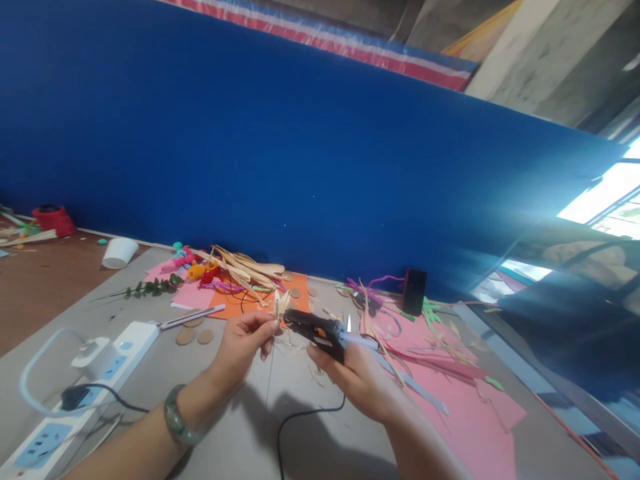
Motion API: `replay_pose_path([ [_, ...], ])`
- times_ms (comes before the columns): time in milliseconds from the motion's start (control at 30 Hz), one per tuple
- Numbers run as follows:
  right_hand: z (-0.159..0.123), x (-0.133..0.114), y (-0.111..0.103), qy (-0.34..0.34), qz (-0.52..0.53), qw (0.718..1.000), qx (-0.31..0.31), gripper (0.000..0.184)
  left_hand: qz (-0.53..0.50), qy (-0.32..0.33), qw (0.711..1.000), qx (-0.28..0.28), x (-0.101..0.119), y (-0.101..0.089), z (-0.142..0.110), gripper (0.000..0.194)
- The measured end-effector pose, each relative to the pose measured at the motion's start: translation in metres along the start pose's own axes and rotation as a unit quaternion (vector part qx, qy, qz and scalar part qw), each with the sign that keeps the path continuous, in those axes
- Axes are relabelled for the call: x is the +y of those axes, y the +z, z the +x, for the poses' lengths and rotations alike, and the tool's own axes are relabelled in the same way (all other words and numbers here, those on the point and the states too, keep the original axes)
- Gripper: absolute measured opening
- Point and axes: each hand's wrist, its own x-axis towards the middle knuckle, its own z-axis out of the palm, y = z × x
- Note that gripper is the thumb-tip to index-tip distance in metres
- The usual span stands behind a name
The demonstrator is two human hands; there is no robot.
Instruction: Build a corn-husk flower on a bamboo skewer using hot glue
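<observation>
My right hand (357, 375) grips a black glue gun (316, 329) whose nozzle points left; its black cord (295, 420) trails down toward me. My left hand (245, 343), with a green bangle on the wrist, pinches a small pale straw piece (278, 305) right at the gun's tip. Both hands hover over the grey tabletop (250, 427), close together near the middle of the view.
A white power strip (90, 380) with plugs lies at the left. Pink paper sheets (450, 393), an orange sheet (250, 303), straw strips (245, 267), pipe cleaners, wooden discs, a white cup (119, 253) and a black phone (414, 291) crowd the table. A blue board (300, 153) stands behind.
</observation>
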Motion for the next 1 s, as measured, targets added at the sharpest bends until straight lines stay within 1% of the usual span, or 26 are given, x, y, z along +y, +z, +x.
replay_pose_path([
  [200, -0.0007, -0.0015, -0.0009, 0.012, -0.020, 1.000, -0.020, 0.032, -0.002, 0.001, 1.000, -0.001, -0.0001, -0.0007, 0.0008, 0.017],
  [333, 0.0007, 0.0000, -0.0010, 0.012, -0.022, 1.000, -0.012, 0.033, 0.004, 0.000, 1.000, 0.001, 0.0020, 0.0008, 0.0004, 0.020],
  [467, 0.0027, -0.0003, -0.0003, -0.002, -0.015, 1.000, -0.007, 0.030, -0.001, -0.007, 1.000, 0.003, 0.0029, 0.0024, 0.0004, 0.021],
  [667, 0.0001, -0.0034, 0.0000, -0.006, -0.020, 1.000, -0.012, 0.023, -0.008, 0.006, 1.000, -0.004, -0.0020, -0.0004, 0.0023, 0.018],
  [867, 0.0011, -0.0022, 0.0018, -0.013, -0.004, 1.000, 0.001, 0.022, 0.002, 0.005, 1.000, -0.005, -0.0010, -0.0014, 0.0023, 0.018],
  [1000, 0.0013, -0.0021, 0.0012, -0.006, -0.002, 1.000, -0.006, 0.023, -0.002, 0.008, 1.000, -0.005, 0.0006, -0.0003, 0.0015, 0.017],
])
